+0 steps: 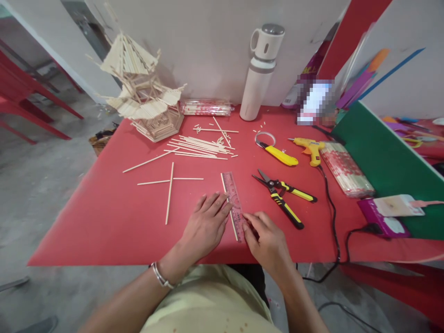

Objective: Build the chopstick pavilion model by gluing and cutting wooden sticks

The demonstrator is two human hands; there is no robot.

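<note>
My left hand (207,221) lies flat on the red table (104,217), fingers stretched out, fingertips pressing a thin wooden stick (226,194) against the left edge of a clear pink ruler (233,196). My right hand (267,238) sits at the ruler's near end with fingers curled, fingertips touching the ruler. Whether it holds anything small is hidden.
Loose sticks (197,145) lie scattered mid-table. A stick-built pagoda model (144,95) stands back left. A white bottle (261,74), tape measure (277,150), glue gun (310,149) with cable, snips (282,196) and packed stick bundles (347,169) lie right. A green board (385,162) borders the right side.
</note>
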